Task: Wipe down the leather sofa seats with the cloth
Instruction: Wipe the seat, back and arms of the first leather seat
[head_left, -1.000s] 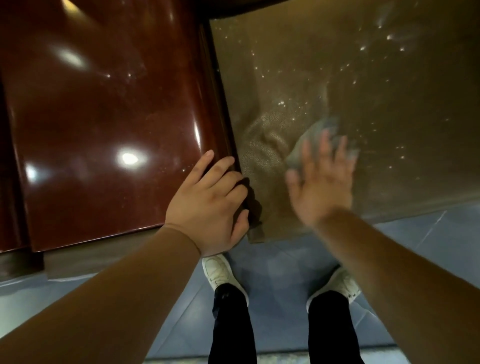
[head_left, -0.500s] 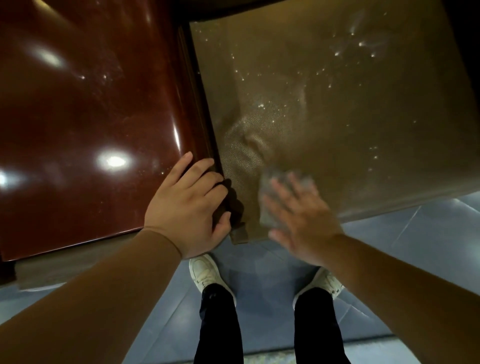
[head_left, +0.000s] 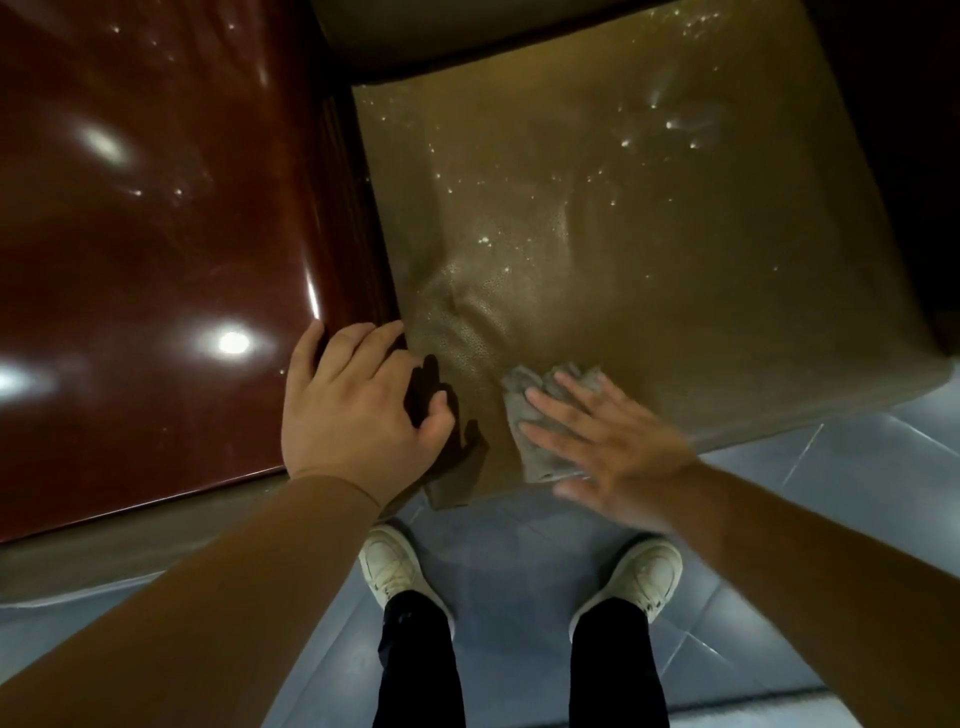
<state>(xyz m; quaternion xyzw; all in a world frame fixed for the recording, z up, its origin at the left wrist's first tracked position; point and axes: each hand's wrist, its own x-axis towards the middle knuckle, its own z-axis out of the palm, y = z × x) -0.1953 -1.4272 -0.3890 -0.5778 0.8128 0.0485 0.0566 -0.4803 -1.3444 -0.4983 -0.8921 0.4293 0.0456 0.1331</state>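
The right hand (head_left: 613, 441) lies flat with fingers spread on the grey cloth (head_left: 540, 415), pressing it to the front edge of the tan leather seat (head_left: 649, 234), the cloth showing beyond its fingertips, while the left hand (head_left: 353, 410) rests, fingers loosely bent, on the glossy red-brown armrest (head_left: 156, 260).

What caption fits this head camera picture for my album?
Right hand presses a grey cloth flat on the tan seat; left hand rests on the armrest.
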